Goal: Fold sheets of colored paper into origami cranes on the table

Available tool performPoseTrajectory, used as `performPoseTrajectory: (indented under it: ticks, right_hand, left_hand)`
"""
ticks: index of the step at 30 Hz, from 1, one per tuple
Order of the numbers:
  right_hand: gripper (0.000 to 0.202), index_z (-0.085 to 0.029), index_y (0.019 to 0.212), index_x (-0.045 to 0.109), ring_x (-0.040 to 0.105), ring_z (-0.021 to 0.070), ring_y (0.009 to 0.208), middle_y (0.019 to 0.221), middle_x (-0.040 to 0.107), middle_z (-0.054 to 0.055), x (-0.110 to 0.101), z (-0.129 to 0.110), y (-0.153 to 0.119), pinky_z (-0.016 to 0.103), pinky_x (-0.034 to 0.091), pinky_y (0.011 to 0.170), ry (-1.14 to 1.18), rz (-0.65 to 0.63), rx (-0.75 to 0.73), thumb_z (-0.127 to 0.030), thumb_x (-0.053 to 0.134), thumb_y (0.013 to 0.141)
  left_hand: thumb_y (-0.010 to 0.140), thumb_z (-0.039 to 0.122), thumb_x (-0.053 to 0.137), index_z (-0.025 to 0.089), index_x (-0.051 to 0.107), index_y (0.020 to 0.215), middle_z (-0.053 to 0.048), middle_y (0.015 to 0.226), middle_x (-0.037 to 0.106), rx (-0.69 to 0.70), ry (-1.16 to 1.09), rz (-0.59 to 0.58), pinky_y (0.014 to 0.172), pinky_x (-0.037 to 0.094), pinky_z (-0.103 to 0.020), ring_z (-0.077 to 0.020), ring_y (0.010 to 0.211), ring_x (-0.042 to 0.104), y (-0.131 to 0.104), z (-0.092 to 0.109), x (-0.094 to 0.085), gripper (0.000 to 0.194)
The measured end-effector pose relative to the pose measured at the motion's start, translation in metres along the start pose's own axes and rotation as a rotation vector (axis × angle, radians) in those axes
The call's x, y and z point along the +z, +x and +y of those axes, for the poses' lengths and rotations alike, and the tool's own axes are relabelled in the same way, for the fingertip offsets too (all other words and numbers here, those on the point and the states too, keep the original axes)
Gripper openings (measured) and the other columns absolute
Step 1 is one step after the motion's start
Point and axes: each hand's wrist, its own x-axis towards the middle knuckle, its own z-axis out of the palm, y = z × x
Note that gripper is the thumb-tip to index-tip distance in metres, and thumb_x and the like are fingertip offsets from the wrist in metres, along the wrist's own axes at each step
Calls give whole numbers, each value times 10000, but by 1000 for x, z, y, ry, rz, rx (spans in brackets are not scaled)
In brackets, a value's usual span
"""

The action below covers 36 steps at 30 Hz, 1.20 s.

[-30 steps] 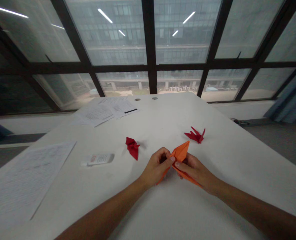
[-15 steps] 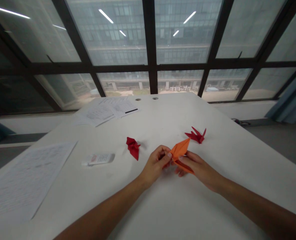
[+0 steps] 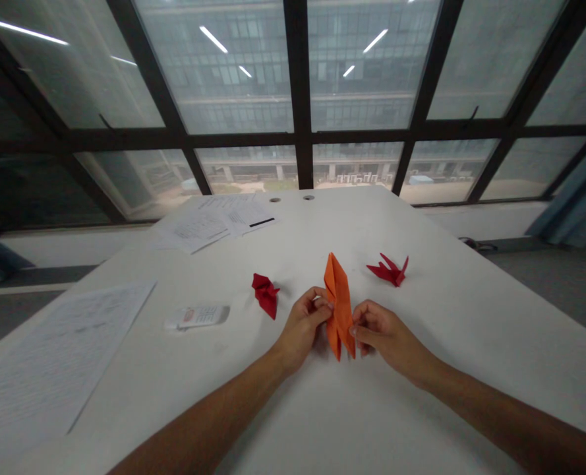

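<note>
While the folded orange paper is held upright over the white table, its single tip is pointed away from the body and its two narrow legs are pointed back toward it. Its left edge is being gripped by the left hand, which is nearly closed, with the paper pinched between thumb and curled fingers. At the lower right edge of the orange paper, the right hand is seen half closed, its fingers bent and its thumb tip brought right against the edge; whether the paper is pinched there or only touched cannot be told.

To the left of the orange paper, a crumpled-looking red paper shape is seen lying on the table, near but apart from it. To the right and slightly beyond, a red paper bird is spotted, its thin points spread. Farther left of the orange paper, a white tube is laid flat, its print too blurred to be read. Well to the left and nearer the body, a large printed sheet is spread out, and beyond the orange paper to the left, several overlapping papers are left fanned, one marked with a black bar.
</note>
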Motion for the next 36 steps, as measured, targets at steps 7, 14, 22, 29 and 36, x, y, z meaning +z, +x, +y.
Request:
performPoseTrajectory:
  ticks: [7,14,22,29,36]
  right_hand:
    - [327,-232,886,489,513,111,538,665,585,-64,3,0,0,257,380,533,-22,10,-30,-499,676,881]
    - [320,-217,882,584,493,137,645,722,550,-30,0,-2,-5,274,389,596,-306,49,-134,-525,568,967]
    - [305,-212,788,578,516,155,675,717,566,-17,2,-8,-6,302,422,657,-95,46,-87,-479,650,917]
    - [288,-221,833,550,484,124,647,716,541,-53,3,-10,-3,270,406,622,66,89,-110,-390,783,823]
    - [297,-222,850,551,490,119,609,694,529,-58,-1,1,-2,266,400,592,-14,136,-86,-457,730,869]
  left_hand:
    - [751,265,849,172,572,990,-25,917,658,22,97,-163,733,476,-253,-135,795,617,-6,6,6,378]
    - [772,266,831,167,567,948,5,857,614,59,303,-146,707,447,-241,-121,764,567,-9,2,14,332]
    - [789,370,811,170,584,949,-36,924,648,10,227,-209,774,473,-285,-176,849,612,-12,10,12,342]
    - [856,449,747,148,590,925,-8,787,608,-30,224,-152,618,392,-235,-108,651,531,-8,7,11,347]
    - [848,460,763,190,517,1121,16,772,627,-22,229,-111,589,403,-226,-103,613,544,-5,2,11,456]
